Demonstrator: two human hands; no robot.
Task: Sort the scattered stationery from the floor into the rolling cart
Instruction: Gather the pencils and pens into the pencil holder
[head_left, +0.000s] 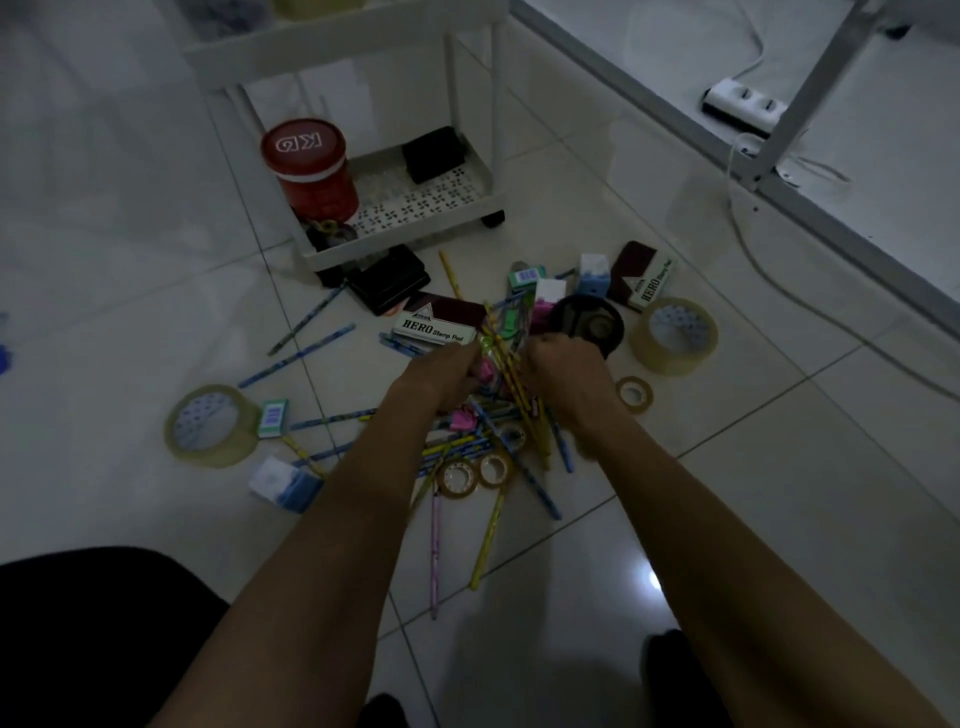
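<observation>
Both hands meet over a pile of pencils on the tiled floor. My left hand (447, 376) and my right hand (563, 371) are closed around a bundle of pencils (506, 343) that stands tilted between them. More pencils (483, 457) lie scattered below, with small tape rolls (457, 475) among them. Two HERO stamp pad boxes (434, 325) (647, 278), large tape rolls (674, 335) (213, 426) and small boxes (272, 417) lie around. The white rolling cart (415, 228) stands beyond the pile.
The cart's bottom tray holds a red jar (311, 171) and a black box (434, 153). A black case (389, 280) leans at the cart's foot. A power strip (743, 106) and cable lie at the right by a metal frame (779, 130). A dark seat (98, 623) is near left.
</observation>
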